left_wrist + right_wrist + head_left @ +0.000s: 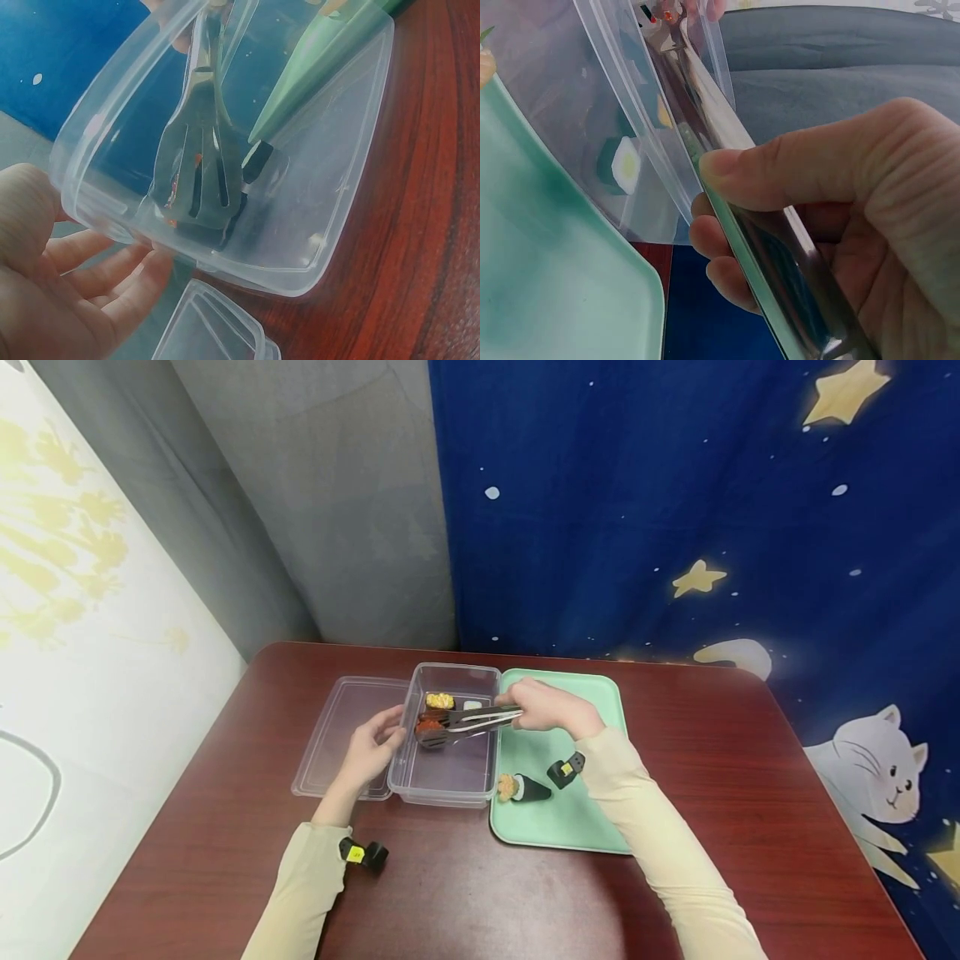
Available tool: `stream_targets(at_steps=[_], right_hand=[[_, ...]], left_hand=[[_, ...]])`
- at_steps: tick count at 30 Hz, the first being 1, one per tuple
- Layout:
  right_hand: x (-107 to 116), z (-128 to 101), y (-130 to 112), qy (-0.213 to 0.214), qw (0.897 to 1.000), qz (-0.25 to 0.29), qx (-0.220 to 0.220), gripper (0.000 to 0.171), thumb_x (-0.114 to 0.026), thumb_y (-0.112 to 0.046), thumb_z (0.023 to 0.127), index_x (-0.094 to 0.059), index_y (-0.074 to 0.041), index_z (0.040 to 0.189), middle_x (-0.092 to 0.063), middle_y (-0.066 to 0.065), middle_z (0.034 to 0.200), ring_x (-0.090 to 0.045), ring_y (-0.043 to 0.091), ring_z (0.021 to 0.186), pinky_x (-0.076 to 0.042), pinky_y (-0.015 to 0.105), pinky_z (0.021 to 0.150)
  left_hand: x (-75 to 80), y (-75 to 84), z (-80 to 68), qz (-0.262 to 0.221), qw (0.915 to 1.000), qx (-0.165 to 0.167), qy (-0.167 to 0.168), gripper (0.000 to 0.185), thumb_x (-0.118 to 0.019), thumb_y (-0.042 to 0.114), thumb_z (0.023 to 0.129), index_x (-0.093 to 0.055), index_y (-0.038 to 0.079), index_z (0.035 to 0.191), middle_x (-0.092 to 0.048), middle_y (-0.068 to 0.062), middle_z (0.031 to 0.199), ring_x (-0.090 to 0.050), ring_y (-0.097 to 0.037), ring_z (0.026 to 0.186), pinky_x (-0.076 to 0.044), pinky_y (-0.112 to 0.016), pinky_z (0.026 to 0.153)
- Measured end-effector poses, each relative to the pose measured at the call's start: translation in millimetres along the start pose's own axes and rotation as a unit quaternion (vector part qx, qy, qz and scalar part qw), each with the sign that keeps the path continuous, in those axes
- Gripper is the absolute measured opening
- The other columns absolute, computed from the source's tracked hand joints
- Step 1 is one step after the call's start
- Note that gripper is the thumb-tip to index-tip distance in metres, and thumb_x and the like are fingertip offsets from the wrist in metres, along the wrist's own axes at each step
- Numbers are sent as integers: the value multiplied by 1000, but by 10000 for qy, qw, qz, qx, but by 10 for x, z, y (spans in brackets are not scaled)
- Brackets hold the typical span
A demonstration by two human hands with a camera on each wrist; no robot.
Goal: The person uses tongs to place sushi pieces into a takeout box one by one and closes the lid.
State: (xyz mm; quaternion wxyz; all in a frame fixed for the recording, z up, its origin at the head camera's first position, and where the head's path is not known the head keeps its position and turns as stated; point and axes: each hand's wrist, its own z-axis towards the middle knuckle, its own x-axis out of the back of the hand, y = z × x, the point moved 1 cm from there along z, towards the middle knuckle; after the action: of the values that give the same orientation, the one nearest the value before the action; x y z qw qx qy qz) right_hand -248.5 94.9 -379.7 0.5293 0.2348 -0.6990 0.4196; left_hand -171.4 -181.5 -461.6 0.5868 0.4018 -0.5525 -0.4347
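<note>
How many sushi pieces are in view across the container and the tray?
4. In the clear container: a yellow-topped piece, a small white roll, and a red-topped piece by the tongs. On the green tray: a black cone roll. The tongs or right arm may hide more.

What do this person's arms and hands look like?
The left hand and right hand are bare, without gloves. The left sleeve and right sleeve are long, plain and cream-coloured. A small, boxy black camera with a yellow label sits at each wrist.
</note>
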Motion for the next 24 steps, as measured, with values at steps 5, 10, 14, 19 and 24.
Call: stream_targets(at_steps=[5,10,14,19,24], right_hand=[[11,31,-51,-127,9999,-101,-55,33,-61,7,71,-69,-5,102,-61,-2,77,-43,13,68,-43,25,64],[13,66,-93,-219,9995,-170,-132,35,-60,9,72,-69,-5,104,-60,-3,75,-42,12,66,-41,23,60],[18,92,-108,-310,9991,-216,-184,36,-58,10,72,-69,-4,103,-57,-3,70,-38,12,62,-35,21,56],[48,110,-115,-354,9987,-298,-217,39,-57,11,71,-69,-4,105,-59,-2,73,-38,12,64,-35,21,56],[81,129,-117,-343,9984,-421,-171,38,-56,12,71,-69,-4,103,-58,-2,72,-39,13,64,-37,22,57]], left_hand=[[8,2,-7,46,10000,-21,-20,44,-56,0,91,-46,-5,133,-52,-25,129,-56,-37,112,-51,-36,89],[14,6,-7,105,9999,-43,-44,44,-55,1,91,-45,-5,134,-51,-25,131,-55,-37,113,-50,-38,90],[11,14,-2,108,9999,-55,-33,44,-55,-1,90,-46,-6,133,-51,-25,130,-56,-37,112,-50,-38,90],[7,12,4,75,9999,-88,-21,44,-56,-2,89,-47,-6,132,-52,-25,130,-57,-37,111,-51,-39,89],[9,-4,11,55,10000,-66,-39,44,-56,-2,89,-47,-5,132,-50,-25,131,-56,-37,112,-50,-38,91]])
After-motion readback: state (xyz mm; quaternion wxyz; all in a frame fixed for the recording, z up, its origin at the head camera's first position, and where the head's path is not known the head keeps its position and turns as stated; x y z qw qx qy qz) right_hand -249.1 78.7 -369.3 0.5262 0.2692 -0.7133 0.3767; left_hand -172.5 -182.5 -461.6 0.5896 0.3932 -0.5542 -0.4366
